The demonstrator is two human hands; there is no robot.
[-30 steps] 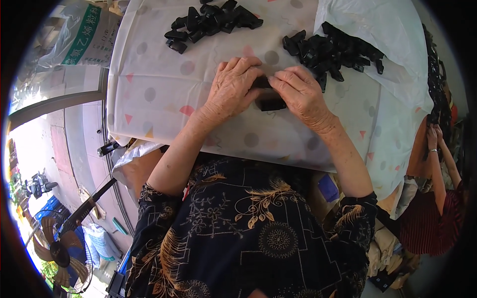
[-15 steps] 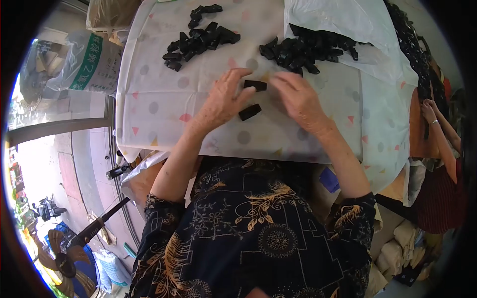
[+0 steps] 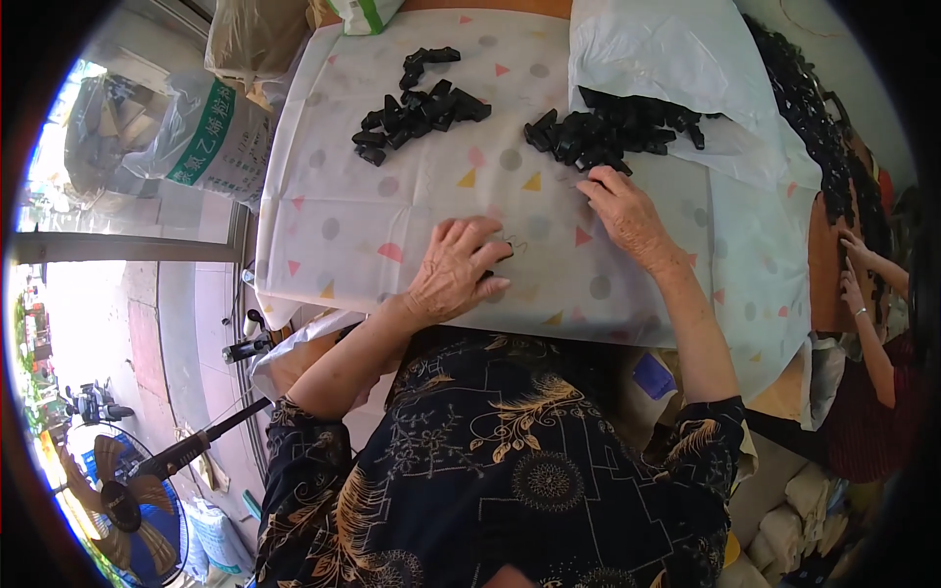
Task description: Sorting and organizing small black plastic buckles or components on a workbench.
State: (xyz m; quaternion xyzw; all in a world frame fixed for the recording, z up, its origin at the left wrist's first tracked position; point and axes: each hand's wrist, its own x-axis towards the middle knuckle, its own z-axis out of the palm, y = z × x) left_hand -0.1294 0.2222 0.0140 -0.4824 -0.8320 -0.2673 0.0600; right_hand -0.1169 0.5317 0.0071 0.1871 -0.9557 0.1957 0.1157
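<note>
My left hand rests low on the table with curled fingers over a small black plastic piece. Another bit of black shows by its thumb; most of what lies under that palm is hidden. At the near edge of a heap of black plastic pieces on the right is my right hand. Its fingers are loosely bent and a little apart, with nothing visible in them. Farther left lies a second heap of black plastic pieces, with several pieces joined in a bent row behind it.
A patterned cover spreads over the table. A white plastic bag lies behind the right heap. Clear bags stand at the left. Another person's hand works at the right, beside hanging black pieces. A fan stands lower left.
My hands have moved apart: the right one went away from the middle to the right heap, and the left came nearer to me, over the loose black pieces. The view has shifted slightly.
</note>
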